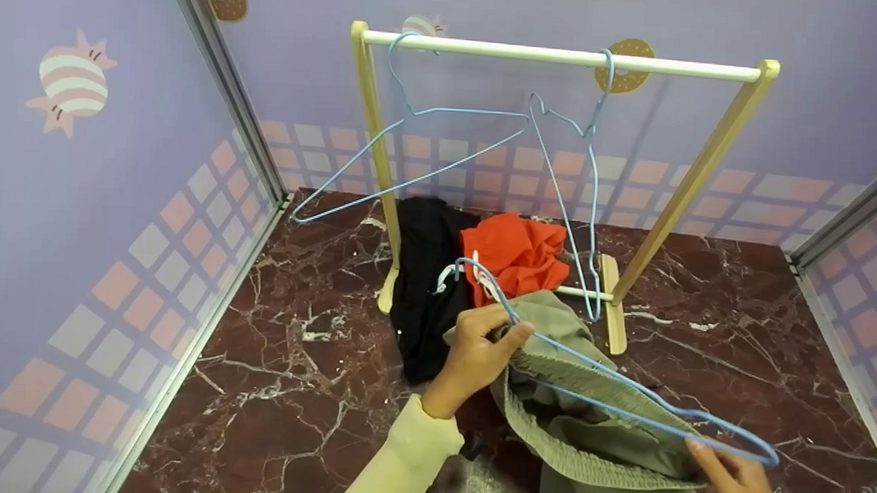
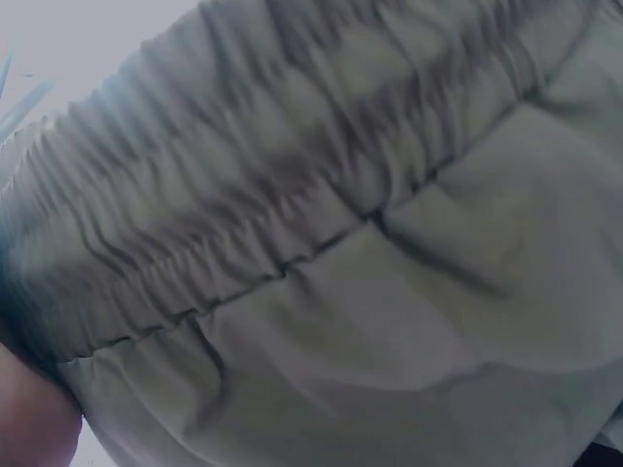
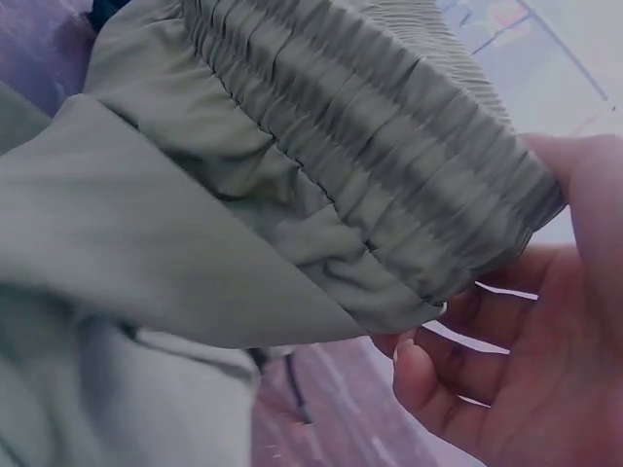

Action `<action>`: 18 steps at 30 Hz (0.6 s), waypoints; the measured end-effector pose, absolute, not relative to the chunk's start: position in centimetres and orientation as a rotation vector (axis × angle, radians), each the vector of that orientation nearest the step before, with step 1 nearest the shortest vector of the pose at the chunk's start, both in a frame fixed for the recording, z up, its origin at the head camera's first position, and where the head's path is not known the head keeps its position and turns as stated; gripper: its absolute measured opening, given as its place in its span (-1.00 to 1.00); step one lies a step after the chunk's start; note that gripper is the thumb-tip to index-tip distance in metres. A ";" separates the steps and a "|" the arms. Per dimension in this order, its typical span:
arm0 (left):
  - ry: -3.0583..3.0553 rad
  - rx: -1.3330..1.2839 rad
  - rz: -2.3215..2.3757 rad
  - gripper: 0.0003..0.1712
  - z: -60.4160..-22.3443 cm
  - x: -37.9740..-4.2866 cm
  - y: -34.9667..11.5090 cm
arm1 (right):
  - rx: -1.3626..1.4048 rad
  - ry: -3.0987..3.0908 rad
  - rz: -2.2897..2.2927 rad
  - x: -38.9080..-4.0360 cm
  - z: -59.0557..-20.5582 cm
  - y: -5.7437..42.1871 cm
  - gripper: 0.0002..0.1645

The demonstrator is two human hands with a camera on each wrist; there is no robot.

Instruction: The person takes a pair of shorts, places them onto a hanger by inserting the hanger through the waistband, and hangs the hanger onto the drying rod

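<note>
Left hand (image 1: 478, 354) is curled round one end of the elastic waistband (image 1: 584, 463) of an olive garment (image 1: 553, 316); right hand (image 1: 740, 483) pinches the other end. The garment hangs between both hands, opening spread. A blue hanger (image 1: 595, 363) crosses that opening. Beyond the left hand, black trousers-like cloth (image 1: 426, 275) and an orange-red garment (image 1: 515, 249) lie by a clothes rack (image 1: 489, 47).

lilac walls (image 1: 158, 134) printed with sweets; veined dark-red floor (image 1: 280, 387); on it, crumpled orange-red cloth (image 1: 515, 245) beside black cloth (image 1: 423, 297).
</note>
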State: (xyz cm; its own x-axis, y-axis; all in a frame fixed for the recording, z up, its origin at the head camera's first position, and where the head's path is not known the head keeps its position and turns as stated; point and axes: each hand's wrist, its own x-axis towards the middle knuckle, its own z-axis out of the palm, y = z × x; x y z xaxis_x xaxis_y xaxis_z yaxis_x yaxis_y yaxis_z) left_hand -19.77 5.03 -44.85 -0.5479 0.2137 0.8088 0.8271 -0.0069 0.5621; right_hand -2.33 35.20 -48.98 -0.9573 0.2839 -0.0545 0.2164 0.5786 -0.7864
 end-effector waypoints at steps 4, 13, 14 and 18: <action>-1.774 -1.075 -1.580 -0.56 -44.6 -19.8 4.7 | -0.443 -2.642 1.340 -2.1 -47.5 35.4 -0.67; -1.776 -1.111 -1.554 -0.58 -44.2 -19.6 4.6 | -0.324 -2.354 1.470 -2.1 -45.2 35.9 -0.60; -1.780 -1.114 -1.550 -0.58 -44.2 -19.6 4.6 | -0.327 -2.335 1.475 -2.2 -44.9 35.9 -0.65; -1.808 -1.129 -1.543 -0.56 -44.1 -19.6 4.5 | -0.459 -2.324 1.525 -2.4 -43.6 35.9 -0.74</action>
